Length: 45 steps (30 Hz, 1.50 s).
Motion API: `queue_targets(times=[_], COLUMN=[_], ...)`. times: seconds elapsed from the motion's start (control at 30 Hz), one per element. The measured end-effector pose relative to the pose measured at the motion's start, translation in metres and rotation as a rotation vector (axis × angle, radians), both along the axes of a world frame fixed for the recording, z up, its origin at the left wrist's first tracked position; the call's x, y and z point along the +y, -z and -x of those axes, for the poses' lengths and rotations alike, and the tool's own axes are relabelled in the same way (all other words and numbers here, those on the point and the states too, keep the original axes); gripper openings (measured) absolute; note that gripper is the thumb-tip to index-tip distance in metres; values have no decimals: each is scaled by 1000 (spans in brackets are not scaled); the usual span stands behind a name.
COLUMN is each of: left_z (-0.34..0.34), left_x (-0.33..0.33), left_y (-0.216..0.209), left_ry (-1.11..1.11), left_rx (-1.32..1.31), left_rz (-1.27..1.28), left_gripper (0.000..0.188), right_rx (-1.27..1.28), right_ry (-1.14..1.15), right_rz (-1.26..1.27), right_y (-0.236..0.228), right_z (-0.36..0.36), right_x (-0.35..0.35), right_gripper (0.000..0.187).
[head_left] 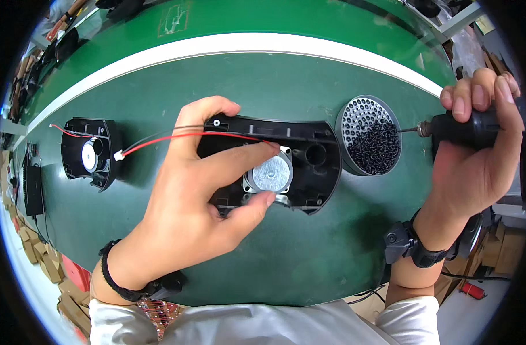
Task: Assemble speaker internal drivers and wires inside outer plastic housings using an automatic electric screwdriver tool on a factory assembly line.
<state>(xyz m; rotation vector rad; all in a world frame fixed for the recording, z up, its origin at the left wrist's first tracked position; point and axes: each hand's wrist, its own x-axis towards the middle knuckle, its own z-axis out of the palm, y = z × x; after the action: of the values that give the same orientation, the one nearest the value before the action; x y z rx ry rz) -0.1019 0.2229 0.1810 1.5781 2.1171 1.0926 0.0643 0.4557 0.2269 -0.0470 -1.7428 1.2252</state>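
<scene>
In the middle of the bench lies a black plastic speaker housing (326,178), its inside facing up. My left hand (185,184) reaches over it, thumb and forefinger pinching a round silver speaker (272,173) seated inside. A red and black wire pair (182,134) runs over that hand to a small white connector (119,154). At the right, my right hand (470,155) is wrapped round a black electric screwdriver (461,127). Its thin bit points left, at the edge of a round grey dish (355,104) that holds many small black screws (375,149).
A second black housing (104,168) with a speaker and a red wire sits at the left. Beyond it is a black box-shaped device (31,190) with a cable. A white strip (257,43) crosses the green bench at the back. Cardboard pieces (50,267) lie below left.
</scene>
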Motion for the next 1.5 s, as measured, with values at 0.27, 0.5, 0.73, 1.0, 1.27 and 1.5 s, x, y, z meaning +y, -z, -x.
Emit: queue_targets(times=[0.27, 0.5, 0.73, 1.0, 1.27, 1.5], left_z=[2, 0, 1, 2, -2, 4], left_x=[3, 7, 3, 3, 5, 3], left_y=[1, -1, 2, 5, 4, 2], left_ry=[16, 9, -23, -33, -60, -13], left_rx=[89, 142, 141, 132, 146, 178], left_rz=[-41, -32, -14, -34, -39, -3], left_gripper=[47, 46, 47, 47, 47, 48], right_rx=[-45, -103, 52, 67, 198, 158], right_ry=[-135, -178, 297, -47, 18, -13], right_rz=[181, 83, 218, 305, 256, 259], right_y=[-6, -9, -21, 8, 36, 37], right_z=[-16, -26, 10, 13, 40, 45], right_x=[17, 20, -27, -4, -9, -17], right_gripper=[22, 32, 38, 26, 31, 30])
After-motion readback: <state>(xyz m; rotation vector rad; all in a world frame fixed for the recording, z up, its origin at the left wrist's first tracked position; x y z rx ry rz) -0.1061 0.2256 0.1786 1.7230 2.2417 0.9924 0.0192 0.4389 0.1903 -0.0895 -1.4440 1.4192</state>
